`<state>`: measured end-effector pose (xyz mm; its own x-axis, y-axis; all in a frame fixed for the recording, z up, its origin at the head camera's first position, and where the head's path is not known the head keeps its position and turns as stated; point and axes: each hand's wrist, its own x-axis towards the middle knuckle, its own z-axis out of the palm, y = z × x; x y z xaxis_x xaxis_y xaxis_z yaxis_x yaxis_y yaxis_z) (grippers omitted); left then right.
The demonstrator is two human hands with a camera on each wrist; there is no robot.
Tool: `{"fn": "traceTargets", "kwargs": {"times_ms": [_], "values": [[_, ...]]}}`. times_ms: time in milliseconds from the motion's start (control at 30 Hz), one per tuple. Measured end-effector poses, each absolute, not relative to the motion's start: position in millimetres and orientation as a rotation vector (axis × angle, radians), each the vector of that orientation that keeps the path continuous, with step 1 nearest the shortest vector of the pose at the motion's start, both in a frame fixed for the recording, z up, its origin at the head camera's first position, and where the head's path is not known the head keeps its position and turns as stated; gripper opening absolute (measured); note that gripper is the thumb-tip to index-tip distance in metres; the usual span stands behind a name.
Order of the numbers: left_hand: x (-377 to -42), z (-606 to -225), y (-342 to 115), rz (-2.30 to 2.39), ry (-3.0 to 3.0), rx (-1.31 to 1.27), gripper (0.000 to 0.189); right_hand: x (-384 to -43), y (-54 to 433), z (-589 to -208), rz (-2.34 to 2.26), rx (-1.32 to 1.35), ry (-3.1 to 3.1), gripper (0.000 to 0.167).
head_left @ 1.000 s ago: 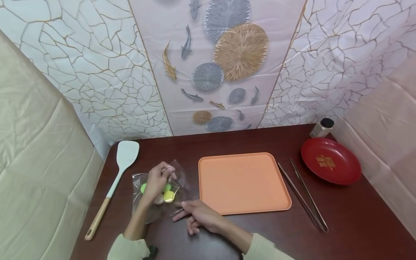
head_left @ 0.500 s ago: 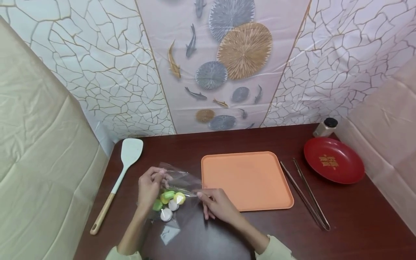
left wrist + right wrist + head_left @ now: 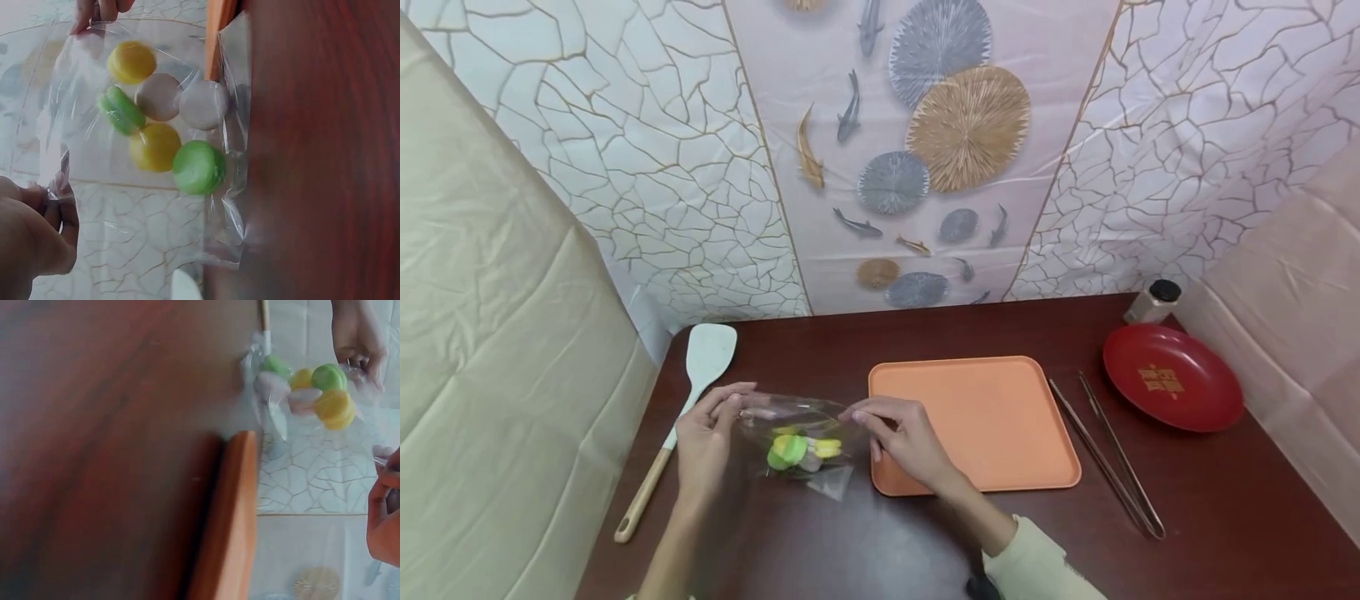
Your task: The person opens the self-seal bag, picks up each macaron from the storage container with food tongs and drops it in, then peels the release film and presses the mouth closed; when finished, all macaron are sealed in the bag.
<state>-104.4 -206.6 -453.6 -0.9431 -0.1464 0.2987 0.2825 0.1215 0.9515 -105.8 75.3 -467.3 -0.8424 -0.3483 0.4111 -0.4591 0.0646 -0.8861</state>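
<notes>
Head view: at nine o'clock from the orange tray (image 3: 985, 417), the clear bag (image 3: 805, 408) of macarons (image 3: 788, 452) is pinched along its upper edge by the left hand (image 3: 704, 437) and right hand (image 3: 912, 435), fingers curled, and should be held level lest any be spilled.

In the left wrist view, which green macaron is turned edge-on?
The upper green macaron, farther left in that picture; the lower green macaron shows its round face instead.
</notes>
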Motion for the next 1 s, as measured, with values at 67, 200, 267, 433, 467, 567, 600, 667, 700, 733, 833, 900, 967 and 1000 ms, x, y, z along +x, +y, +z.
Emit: {"fn": "traceTargets", "kwargs": {"times_ms": [67, 200, 267, 433, 467, 567, 600, 667, 700, 733, 833, 900, 967, 1000], "values": [[-102, -449, -211, -1.820, -2.096, -0.178, 0.022, -108, 74, -462, 1.918, 0.844, -2.182, 0.018], [-99, -442, -218, -1.747, -2.091, -0.301, 0.021, -112, 72, -452, 1.910, 0.819, -2.150, 0.017], [-98, -440, -221, -1.745, -2.084, -0.356, 0.022, -112, 71, -449, 1.913, 0.815, -2.147, 0.017], [-97, -442, -226, -1.825, -2.045, -0.458, 0.024, -113, 71, -449, 1.955, 0.796, -2.157, 0.017], [-96, -444, -226, -1.853, -2.028, -0.465, 0.024, -113, 71, -450, 1.964, 0.794, -2.159, 0.017], [-95, -447, -226, -1.925, -1.963, -0.458, 0.026, -113, 71, -452, 1.985, 0.797, -2.164, 0.016], [-94, -447, -225, -1.938, -1.958, -0.432, 0.028, -112, 71, -452, 1.991, 0.795, -2.169, 0.016], [-93, -447, -224, -1.954, -1.955, -0.385, 0.030, -112, 72, -452, 1.996, 0.787, -2.186, 0.016], [-92, -447, -224, -1.960, -1.955, -0.368, 0.031, -111, 72, -452, 1.987, 0.781, -2.197, 0.016], [-92, -446, -223, -1.959, -1.962, -0.349, 0.031, -111, 72, -451, 1.974, 0.785, -2.196, 0.015], [-90, -445, -221, -1.968, -1.978, -0.308, 0.030, -109, 71, -446, 1.877, 0.828, -2.099, 0.025], [-90, -445, -220, -1.966, -1.998, -0.295, 0.029, -109, 67, -437, 1.720, 0.899, -1.977, 0.034], [-90, -444, -218, -1.965, -2.017, -0.292, 0.028, -110, 60, -423, 1.508, 0.998, -1.858, 0.037], [-91, -444, -216, -1.971, -2.021, -0.289, 0.028, -111, 56, -416, 1.391, 1.044, -1.828, 0.034]]}}
